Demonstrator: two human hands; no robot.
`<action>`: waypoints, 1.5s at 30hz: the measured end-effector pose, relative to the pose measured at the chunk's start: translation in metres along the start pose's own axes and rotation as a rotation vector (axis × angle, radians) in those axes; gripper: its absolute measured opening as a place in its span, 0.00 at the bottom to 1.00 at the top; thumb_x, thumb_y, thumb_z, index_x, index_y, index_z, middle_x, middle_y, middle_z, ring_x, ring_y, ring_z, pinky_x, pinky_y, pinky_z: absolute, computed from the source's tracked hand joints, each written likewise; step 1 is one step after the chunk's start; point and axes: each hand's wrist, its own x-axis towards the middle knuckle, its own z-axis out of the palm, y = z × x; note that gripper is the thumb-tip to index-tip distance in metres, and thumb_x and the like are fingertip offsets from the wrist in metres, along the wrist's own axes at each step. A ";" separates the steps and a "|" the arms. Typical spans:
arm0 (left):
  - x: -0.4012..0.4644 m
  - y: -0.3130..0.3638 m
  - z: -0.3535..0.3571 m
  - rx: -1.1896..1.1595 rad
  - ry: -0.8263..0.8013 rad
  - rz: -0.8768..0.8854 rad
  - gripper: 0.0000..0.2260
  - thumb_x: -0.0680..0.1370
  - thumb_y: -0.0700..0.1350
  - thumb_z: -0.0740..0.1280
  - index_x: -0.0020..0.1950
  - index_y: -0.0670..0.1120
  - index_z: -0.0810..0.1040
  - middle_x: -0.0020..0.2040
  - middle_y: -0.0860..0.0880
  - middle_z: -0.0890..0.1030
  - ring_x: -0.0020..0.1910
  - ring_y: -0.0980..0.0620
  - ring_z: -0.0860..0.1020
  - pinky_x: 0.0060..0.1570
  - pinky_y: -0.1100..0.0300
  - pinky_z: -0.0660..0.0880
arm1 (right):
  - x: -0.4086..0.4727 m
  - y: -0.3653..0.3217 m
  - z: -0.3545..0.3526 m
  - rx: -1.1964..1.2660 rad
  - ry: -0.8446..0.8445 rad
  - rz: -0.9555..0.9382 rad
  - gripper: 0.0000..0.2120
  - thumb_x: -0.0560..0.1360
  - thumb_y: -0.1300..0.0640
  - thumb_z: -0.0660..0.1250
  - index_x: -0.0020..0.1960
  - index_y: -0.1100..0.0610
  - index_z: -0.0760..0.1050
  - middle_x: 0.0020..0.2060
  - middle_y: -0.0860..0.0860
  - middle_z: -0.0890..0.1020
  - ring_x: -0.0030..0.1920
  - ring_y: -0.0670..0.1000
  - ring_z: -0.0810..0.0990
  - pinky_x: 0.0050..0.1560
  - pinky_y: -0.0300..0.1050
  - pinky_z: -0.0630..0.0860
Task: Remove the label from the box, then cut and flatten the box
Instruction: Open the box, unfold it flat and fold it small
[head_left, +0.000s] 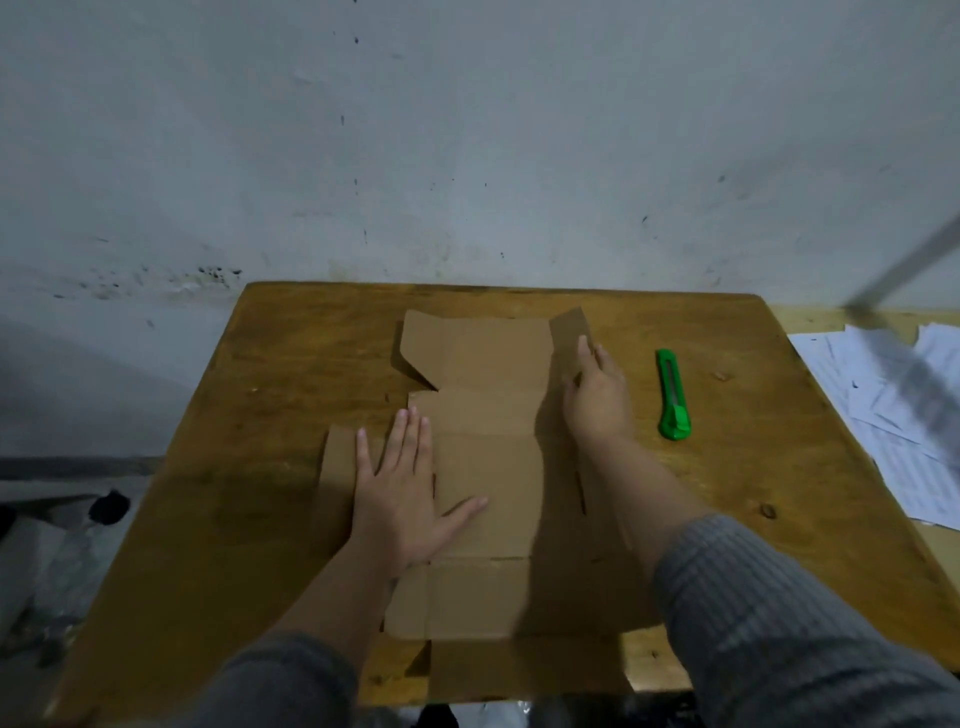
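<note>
Flattening stage now: left hand (402, 488) presses flat on the box (483, 415), right hand (597, 395) pinches the raised flap (569, 332), which probably needs pushing down next.

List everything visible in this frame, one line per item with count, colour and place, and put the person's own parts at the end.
cardboard box: one, brown, cut open and spread nearly flat on the middle of the table
utility knife: one, green, lying on the table right of the box, untouched
table: one, brown wood, against the wall
papers: a loose pile, white, on the surface at the right edge
wall: one, grey-white, speckled, behind the table
left hand: one, flat with straight fingers, pressing the box's left side
right hand: one, on the box's upright right flap
sleeves: two, grey, at the bottom
</note>
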 end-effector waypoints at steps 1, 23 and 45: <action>0.001 -0.001 0.003 -0.007 0.005 0.003 0.51 0.67 0.78 0.39 0.77 0.43 0.35 0.78 0.47 0.35 0.76 0.49 0.34 0.72 0.39 0.33 | 0.008 0.001 0.002 0.066 0.021 0.026 0.26 0.80 0.56 0.58 0.76 0.52 0.55 0.73 0.58 0.65 0.70 0.60 0.65 0.69 0.54 0.66; 0.010 0.030 -0.018 0.065 -0.070 -0.030 0.48 0.70 0.76 0.40 0.75 0.43 0.30 0.75 0.44 0.30 0.74 0.46 0.30 0.70 0.35 0.33 | 0.027 -0.004 -0.047 0.836 0.190 0.284 0.24 0.70 0.62 0.72 0.62 0.45 0.73 0.54 0.52 0.75 0.51 0.53 0.78 0.56 0.52 0.78; -0.013 0.027 -0.009 0.031 -0.179 -0.105 0.56 0.61 0.81 0.38 0.75 0.43 0.31 0.76 0.44 0.31 0.75 0.46 0.30 0.67 0.34 0.32 | -0.018 0.014 -0.057 0.743 0.154 0.185 0.20 0.72 0.62 0.71 0.60 0.50 0.69 0.52 0.60 0.80 0.52 0.57 0.80 0.51 0.56 0.79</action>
